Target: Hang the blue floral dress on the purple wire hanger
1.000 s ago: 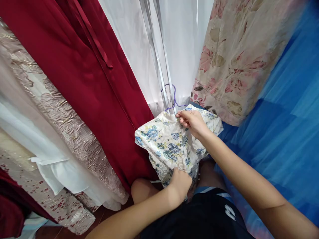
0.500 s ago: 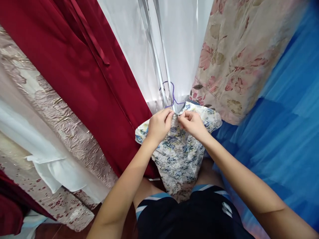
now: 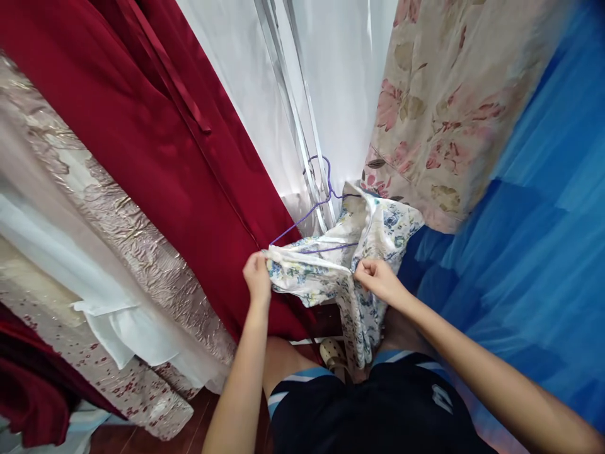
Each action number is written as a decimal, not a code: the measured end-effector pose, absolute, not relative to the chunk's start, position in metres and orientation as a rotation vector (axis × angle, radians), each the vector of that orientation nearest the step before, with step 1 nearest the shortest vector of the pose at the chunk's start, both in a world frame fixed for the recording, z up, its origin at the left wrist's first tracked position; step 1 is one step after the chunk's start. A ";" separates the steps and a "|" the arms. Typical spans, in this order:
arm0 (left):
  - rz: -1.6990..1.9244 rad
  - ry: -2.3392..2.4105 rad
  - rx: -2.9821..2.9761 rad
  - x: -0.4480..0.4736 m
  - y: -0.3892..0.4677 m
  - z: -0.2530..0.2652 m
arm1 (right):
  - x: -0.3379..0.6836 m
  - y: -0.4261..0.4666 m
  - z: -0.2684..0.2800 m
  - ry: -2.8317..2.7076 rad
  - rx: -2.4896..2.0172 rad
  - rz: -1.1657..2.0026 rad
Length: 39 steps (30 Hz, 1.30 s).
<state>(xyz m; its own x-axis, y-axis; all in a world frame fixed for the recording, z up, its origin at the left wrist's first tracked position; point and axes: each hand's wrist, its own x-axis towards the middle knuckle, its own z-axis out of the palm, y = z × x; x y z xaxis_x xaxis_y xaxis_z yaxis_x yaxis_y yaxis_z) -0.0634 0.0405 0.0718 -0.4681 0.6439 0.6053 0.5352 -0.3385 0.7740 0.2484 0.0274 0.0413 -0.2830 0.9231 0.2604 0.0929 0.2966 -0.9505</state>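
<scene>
A white floral garment (image 3: 302,277) with blue and yellow flowers hangs partly on a thin purple hanger (image 3: 302,219). My left hand (image 3: 258,275) pinches the garment's edge near the hanger's left end, which is bare there. My right hand (image 3: 375,279) is closed on the garment's front opening, at the middle. The front gapes, so the inside and the hanger's lower bar show. On the right, the shoulder still covers the hanger arm. The garment's lower part hangs down between my legs.
Long red cloth (image 3: 189,157) hangs on the left, beside textured pinkish fabric (image 3: 108,183). White cloth with ribbons (image 3: 302,126) hangs behind the hanger. Pink-flowered fabric (image 3: 439,113) and blue tulle (image 3: 534,252) hang on the right. A clog-style shoe (image 3: 331,352) shows below.
Both hands have left the neckline. My left hand has moved left and down, drawing that side off the hanger's arm; my right hand has moved down. The front now gapes open.
</scene>
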 end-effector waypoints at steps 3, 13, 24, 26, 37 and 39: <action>1.715 1.681 1.738 -0.033 0.023 0.015 | 0.250 0.033 0.006 -1.621 -1.022 1.121; 1.426 1.278 1.903 0.050 0.004 0.011 | 0.267 0.029 0.054 -1.571 -1.093 0.317; 1.681 1.096 1.727 0.075 -0.024 0.054 | 0.280 0.070 0.081 -1.578 -1.337 0.066; 1.681 1.085 1.695 0.077 -0.025 0.055 | 0.276 0.043 0.072 -1.682 -1.224 0.099; 1.491 1.074 1.887 0.105 -0.026 0.052 | 0.254 -0.011 0.038 -1.630 -0.956 1.398; 1.412 1.094 1.827 0.104 -0.025 0.043 | 0.257 -0.017 0.038 -1.650 -0.846 1.627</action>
<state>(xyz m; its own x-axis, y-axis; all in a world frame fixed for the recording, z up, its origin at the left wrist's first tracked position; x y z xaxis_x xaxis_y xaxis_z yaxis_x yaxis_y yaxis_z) 0.1041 -0.0249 0.0428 0.1041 0.8671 0.4872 0.2556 -0.4967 0.8294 0.2570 -0.0172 0.0380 -0.5712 0.8207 0.0149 -0.0036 0.0157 -0.9999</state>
